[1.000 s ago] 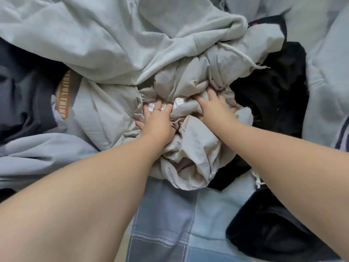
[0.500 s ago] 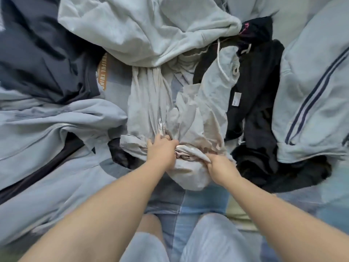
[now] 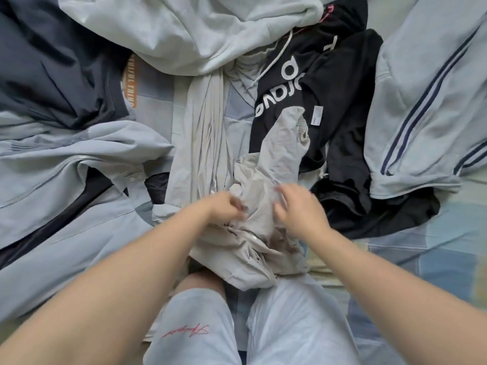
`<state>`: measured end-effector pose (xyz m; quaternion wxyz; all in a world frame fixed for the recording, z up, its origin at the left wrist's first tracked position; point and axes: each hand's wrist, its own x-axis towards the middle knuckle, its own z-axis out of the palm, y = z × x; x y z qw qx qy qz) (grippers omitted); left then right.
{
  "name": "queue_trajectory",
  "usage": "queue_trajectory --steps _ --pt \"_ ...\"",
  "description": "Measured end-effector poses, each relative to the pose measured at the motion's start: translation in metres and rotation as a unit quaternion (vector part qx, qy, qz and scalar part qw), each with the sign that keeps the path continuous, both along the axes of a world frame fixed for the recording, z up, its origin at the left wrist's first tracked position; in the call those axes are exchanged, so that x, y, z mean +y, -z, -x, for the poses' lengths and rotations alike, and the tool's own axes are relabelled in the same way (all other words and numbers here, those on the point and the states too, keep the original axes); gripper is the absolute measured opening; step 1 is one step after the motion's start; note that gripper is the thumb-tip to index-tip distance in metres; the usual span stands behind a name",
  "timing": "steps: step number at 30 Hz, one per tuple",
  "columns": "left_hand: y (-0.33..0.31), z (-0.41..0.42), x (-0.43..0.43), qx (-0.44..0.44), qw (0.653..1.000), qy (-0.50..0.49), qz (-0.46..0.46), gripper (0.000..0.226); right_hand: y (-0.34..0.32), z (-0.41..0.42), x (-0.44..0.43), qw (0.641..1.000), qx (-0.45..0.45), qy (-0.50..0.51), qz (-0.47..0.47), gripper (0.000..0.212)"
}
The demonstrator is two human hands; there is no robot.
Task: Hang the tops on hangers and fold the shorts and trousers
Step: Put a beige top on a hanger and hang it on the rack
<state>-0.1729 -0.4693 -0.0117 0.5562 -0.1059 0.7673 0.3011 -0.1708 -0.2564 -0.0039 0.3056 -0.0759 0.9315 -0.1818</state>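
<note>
Beige trousers [image 3: 245, 256], going by that long leg, sit bunched on the bed [image 3: 421, 259] just in front of the knees, with one leg trailing up under the grey hoodie [image 3: 197, 30]. The left hand [image 3: 224, 208] has a curled grip on the cloth. The right hand [image 3: 300, 214] is too blurred to tell. Reckon this is untangling before the fold, so next up is finding the waistband and pulling it free.

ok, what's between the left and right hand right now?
Head view: a raised fold of the crumpled beige trousers fills the gap between the left hand and right hand.
</note>
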Motion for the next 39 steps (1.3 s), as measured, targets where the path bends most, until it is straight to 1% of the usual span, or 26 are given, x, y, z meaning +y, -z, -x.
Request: queue_trajectory --steps 1,2,3,4,5,6,7,8,9,10,12,13,14,16,18,20,22,24,26,29,31,32,33,36,37,39 --pt "0.007 0.013 -0.002 0.085 0.995 -0.005 0.047 0.035 0.005 0.015 -0.005 0.999 0.049 -0.001 0.016 0.044" --pt "0.016 0.023 -0.003 0.180 0.977 0.008 0.110 0.038 0.011 0.030 -0.011 0.997 0.078 -0.008 0.018 0.050" --pt "0.024 0.031 -0.002 0.249 0.955 0.023 0.160 0.044 0.018 0.043 -0.019 0.996 0.089 -0.022 0.006 0.057" --pt "0.033 0.037 -0.001 0.276 0.942 0.031 0.187 0.053 0.027 0.054 -0.027 0.996 0.077 -0.041 -0.016 0.063" --pt "0.040 0.041 -0.001 0.264 0.943 0.032 0.201 0.064 0.036 0.061 -0.034 0.997 0.044 -0.058 -0.038 0.067" --pt "0.047 0.044 0.000 0.227 0.950 0.028 0.214 0.073 0.047 0.065 -0.040 0.996 -0.002 -0.066 -0.053 0.071" --pt "0.056 0.043 -0.001 0.188 0.955 0.018 0.229 0.078 0.056 0.066 -0.044 0.995 -0.054 -0.065 -0.061 0.072" --pt "0.063 0.041 -0.002 0.160 0.957 0.004 0.243 0.078 0.066 0.063 -0.047 0.991 -0.099 -0.062 -0.064 0.073" --pt "0.070 0.037 -0.004 0.152 0.955 -0.009 0.253 0.070 0.073 0.057 -0.049 0.987 -0.129 -0.063 -0.068 0.070" --pt "0.076 0.032 -0.007 0.168 0.951 -0.020 0.259 0.056 0.079 0.049 -0.050 0.985 -0.139 -0.066 -0.076 0.064" --pt "0.083 0.023 -0.015 0.217 0.941 -0.036 0.256 0.030 0.085 0.030 -0.052 0.987 -0.105 -0.074 -0.100 0.037" --pt "0.084 0.017 -0.019 0.233 0.940 -0.044 0.247 0.026 0.086 0.020 -0.051 0.987 -0.083 -0.074 -0.113 0.026" --pt "0.083 0.011 -0.023 0.239 0.940 -0.053 0.238 0.027 0.085 0.011 -0.050 0.987 -0.070 -0.077 -0.122 0.022" --pt "0.076 -0.002 -0.032 0.223 0.946 -0.108 0.210 0.027 0.081 -0.007 -0.045 0.985 -0.075 -0.084 -0.134 0.025" --pt "0.067 -0.018 -0.042 0.183 0.949 -0.184 0.180 0.021 0.071 -0.021 -0.036 0.982 -0.089 -0.087 -0.142 0.026" --pt "0.055 -0.037 -0.051 0.134 0.950 -0.244 0.144 0.019 0.055 -0.033 -0.027 0.983 -0.096 -0.063 -0.143 0.018" --pt "0.043 -0.058 -0.059 0.078 0.939 -0.323 0.086 0.019 0.034 -0.046 -0.019 0.987 -0.094 -0.007 -0.133 0.009" --pt "0.027 -0.076 -0.066 0.019 0.918 -0.394 0.040 0.018 0.012 -0.058 -0.013 0.988 -0.092 0.055 -0.113 0.019" --pt "0.008 -0.087 -0.069 -0.018 0.903 -0.428 0.009 0.018 -0.012 -0.069 -0.010 0.985 -0.083 0.124 -0.082 0.027" --pt "-0.029 -0.089 -0.069 -0.016 0.897 -0.442 -0.021 0.022 -0.055 -0.078 -0.014 0.964 -0.056 0.259 0.003 0.015" --pt "-0.058 -0.085 -0.068 -0.017 0.885 -0.460 -0.067 0.036 -0.084 -0.081 -0.018 0.946 -0.030 0.318 0.053 0.037" --pt "-0.073 -0.083 -0.067 -0.025 0.872 -0.478 -0.099 0.047 -0.097 -0.082 -0.020 0.939 -0.018 0.335 0.071 0.046" --pt "-0.088 -0.080 -0.066 -0.039 0.853 -0.502 -0.139 0.053 -0.110 -0.083 -0.021 0.936 0.000 0.344 0.078 0.047" --pt "-0.126 -0.070 -0.066 -0.109 0.774 -0.564 -0.265 0.062 -0.148 -0.082 -0.024 0.923 0.070 0.369 0.080 0.035" --pt "-0.138 -0.066 -0.067 -0.128 0.758 -0.572 -0.287 0.065 -0.161 -0.082 -0.024 0.912 0.091 0.390 0.088 0.034" --pt "-0.154 -0.058 -0.067 -0.157 0.748 -0.559 -0.321 0.065 -0.183 -0.079 -0.020 0.884 0.119 0.440 0.105 0.032"
